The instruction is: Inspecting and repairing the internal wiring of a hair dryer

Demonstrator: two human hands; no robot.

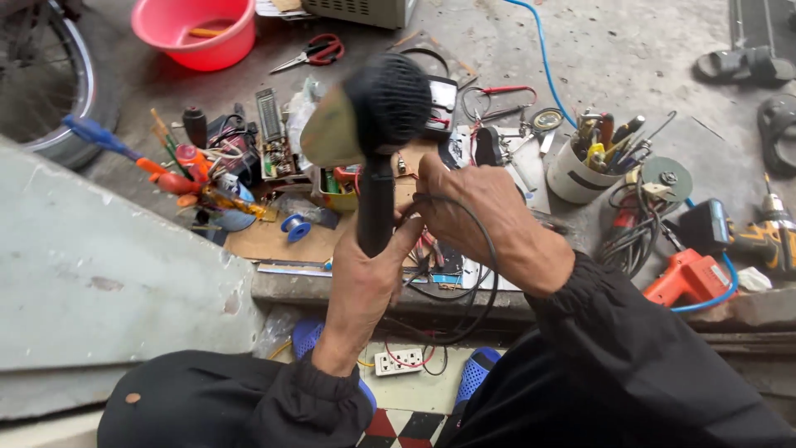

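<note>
Currently we grip the black hair dryer (377,124) by its handle in left hand (365,274) | right hand (473,211) pinches its black cord (485,274), frame centre | dryer assembled; cord loose, unplugged from white socket strip (398,362).

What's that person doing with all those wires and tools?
A person sits over a cluttered floor, holding a black hair dryer upright by its handle in the left hand. The right hand holds its black power cord, which loops down toward a white power strip. Around them lie a tub of screwdrivers, an orange drill, red scissors and a pink basin.
</note>
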